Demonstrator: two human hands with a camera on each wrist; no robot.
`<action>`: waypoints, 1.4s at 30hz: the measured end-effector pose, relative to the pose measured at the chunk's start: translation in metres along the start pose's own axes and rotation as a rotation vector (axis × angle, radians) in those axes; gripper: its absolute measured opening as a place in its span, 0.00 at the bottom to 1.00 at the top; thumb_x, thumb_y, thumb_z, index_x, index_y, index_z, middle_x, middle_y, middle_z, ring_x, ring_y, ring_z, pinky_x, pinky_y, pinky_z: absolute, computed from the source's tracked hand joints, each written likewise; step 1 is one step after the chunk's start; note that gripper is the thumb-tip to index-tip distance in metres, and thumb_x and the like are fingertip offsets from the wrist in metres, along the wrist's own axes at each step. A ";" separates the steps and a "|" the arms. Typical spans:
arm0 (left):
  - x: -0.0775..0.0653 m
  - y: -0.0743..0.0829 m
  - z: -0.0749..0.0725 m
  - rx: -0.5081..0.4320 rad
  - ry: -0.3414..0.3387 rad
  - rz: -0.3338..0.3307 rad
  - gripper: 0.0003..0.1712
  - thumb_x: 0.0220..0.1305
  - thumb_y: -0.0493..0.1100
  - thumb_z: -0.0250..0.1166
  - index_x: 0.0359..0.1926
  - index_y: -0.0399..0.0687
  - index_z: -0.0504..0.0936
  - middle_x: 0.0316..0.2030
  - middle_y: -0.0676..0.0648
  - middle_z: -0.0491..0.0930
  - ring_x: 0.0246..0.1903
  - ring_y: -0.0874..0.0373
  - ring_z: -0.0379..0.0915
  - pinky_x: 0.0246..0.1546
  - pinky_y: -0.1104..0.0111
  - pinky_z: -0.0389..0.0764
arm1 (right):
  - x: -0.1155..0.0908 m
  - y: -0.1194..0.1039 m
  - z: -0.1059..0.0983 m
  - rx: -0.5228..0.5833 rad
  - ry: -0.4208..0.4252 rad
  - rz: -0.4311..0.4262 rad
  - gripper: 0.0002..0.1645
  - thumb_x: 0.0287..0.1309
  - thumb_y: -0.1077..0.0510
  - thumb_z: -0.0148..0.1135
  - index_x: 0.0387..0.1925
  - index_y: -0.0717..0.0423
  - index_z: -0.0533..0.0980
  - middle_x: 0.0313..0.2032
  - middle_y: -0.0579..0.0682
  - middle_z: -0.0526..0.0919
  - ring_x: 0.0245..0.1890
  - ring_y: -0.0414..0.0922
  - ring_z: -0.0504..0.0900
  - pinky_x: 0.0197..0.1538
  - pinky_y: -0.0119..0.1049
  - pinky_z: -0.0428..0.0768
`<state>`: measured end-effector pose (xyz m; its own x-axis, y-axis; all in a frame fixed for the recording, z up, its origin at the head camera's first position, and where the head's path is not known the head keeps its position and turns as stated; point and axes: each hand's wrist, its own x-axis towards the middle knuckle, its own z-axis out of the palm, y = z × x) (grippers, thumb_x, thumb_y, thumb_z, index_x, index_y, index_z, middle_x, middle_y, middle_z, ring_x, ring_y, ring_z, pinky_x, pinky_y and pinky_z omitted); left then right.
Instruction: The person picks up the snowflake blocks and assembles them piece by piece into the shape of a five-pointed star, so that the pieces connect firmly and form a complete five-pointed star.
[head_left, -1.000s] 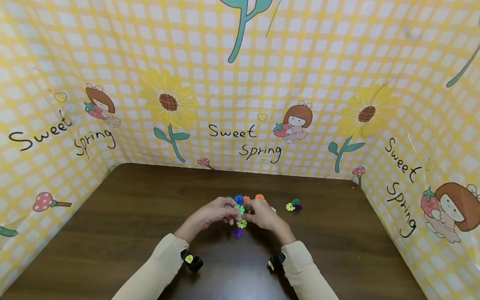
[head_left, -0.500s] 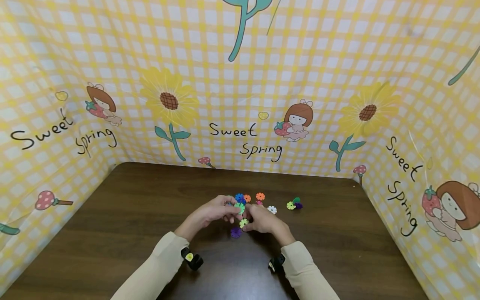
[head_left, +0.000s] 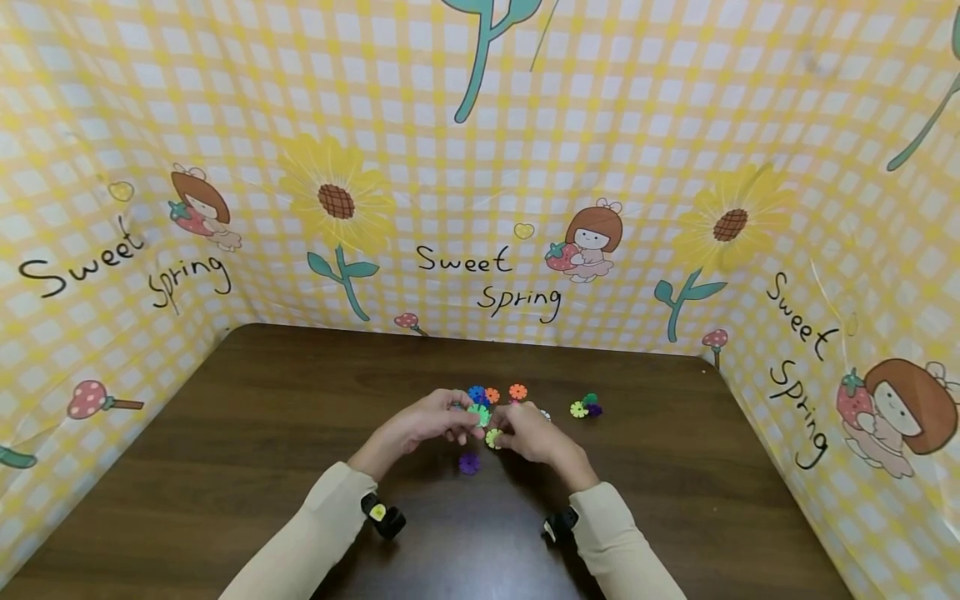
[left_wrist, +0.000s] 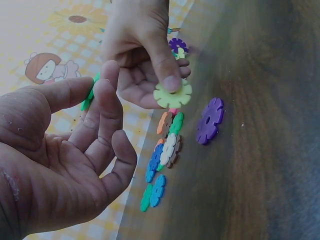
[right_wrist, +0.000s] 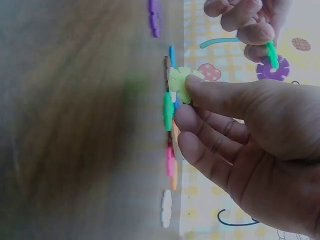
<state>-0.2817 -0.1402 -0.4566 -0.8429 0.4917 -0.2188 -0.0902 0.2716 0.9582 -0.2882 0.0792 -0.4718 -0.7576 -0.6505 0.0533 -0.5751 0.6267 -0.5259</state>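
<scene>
My left hand (head_left: 427, 418) pinches a green notched flower disc (head_left: 478, 415) between thumb and fingers. In the right wrist view, a purple disc (right_wrist: 275, 69) shows against that green disc's (right_wrist: 271, 53) edge; whether they are joined I cannot tell. Just to the right, my right hand (head_left: 534, 433) pinches a yellow-green flower disc (head_left: 492, 438) by its edge, thumb over its face in the left wrist view. The two held discs are apart. A loose purple flower disc (head_left: 469, 463) lies on the table, nearer the body than both hands.
Beyond the hands lie several more flower discs, among them blue (head_left: 477, 393), orange (head_left: 517, 391) and white (left_wrist: 168, 149). A cluster of yellow-green, green and purple discs (head_left: 578, 409) sits farther right on the brown table (head_left: 300, 367). Checked cloth (head_left: 465, 192) hangs around the table.
My right hand has left the green disc, come down to the yellow-green disc on the table and picked it up. My left hand stays nearly in place with the green disc.
</scene>
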 end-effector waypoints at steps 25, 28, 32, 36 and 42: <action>-0.001 0.001 0.000 -0.029 -0.027 0.014 0.10 0.72 0.42 0.61 0.43 0.39 0.72 0.33 0.43 0.88 0.24 0.61 0.76 0.30 0.67 0.72 | -0.007 -0.008 -0.030 0.096 0.220 -0.058 0.04 0.65 0.65 0.64 0.39 0.55 0.82 0.35 0.47 0.86 0.36 0.40 0.84 0.42 0.35 0.82; -0.002 0.001 0.000 -0.031 -0.024 0.012 0.10 0.72 0.42 0.61 0.43 0.39 0.72 0.33 0.43 0.88 0.24 0.61 0.76 0.30 0.68 0.71 | -0.007 -0.009 -0.031 0.125 0.232 -0.060 0.05 0.66 0.65 0.64 0.41 0.55 0.82 0.36 0.46 0.86 0.38 0.41 0.85 0.42 0.34 0.82; -0.002 0.002 0.001 -0.029 -0.023 0.011 0.09 0.72 0.42 0.60 0.43 0.39 0.72 0.33 0.44 0.88 0.24 0.61 0.76 0.30 0.68 0.71 | -0.007 -0.011 -0.032 0.164 0.232 -0.049 0.06 0.67 0.65 0.62 0.43 0.54 0.82 0.38 0.46 0.87 0.39 0.40 0.85 0.41 0.33 0.82; -0.001 0.002 0.002 -0.028 -0.022 0.009 0.09 0.72 0.42 0.60 0.43 0.39 0.73 0.32 0.44 0.88 0.23 0.61 0.76 0.30 0.68 0.71 | -0.008 -0.011 -0.033 0.175 0.241 -0.044 0.06 0.67 0.64 0.62 0.43 0.54 0.82 0.38 0.46 0.87 0.39 0.39 0.85 0.41 0.32 0.82; 0.000 0.002 0.002 -0.038 -0.023 0.015 0.09 0.73 0.42 0.60 0.43 0.39 0.73 0.32 0.45 0.88 0.23 0.61 0.76 0.30 0.67 0.71 | -0.009 -0.011 -0.031 0.172 0.258 -0.081 0.06 0.66 0.64 0.63 0.42 0.54 0.82 0.39 0.47 0.87 0.39 0.42 0.86 0.41 0.32 0.82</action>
<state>-0.2806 -0.1381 -0.4545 -0.8316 0.5149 -0.2082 -0.0981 0.2328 0.9676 -0.2848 0.0910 -0.4400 -0.7776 -0.5513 0.3022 -0.5925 0.4817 -0.6457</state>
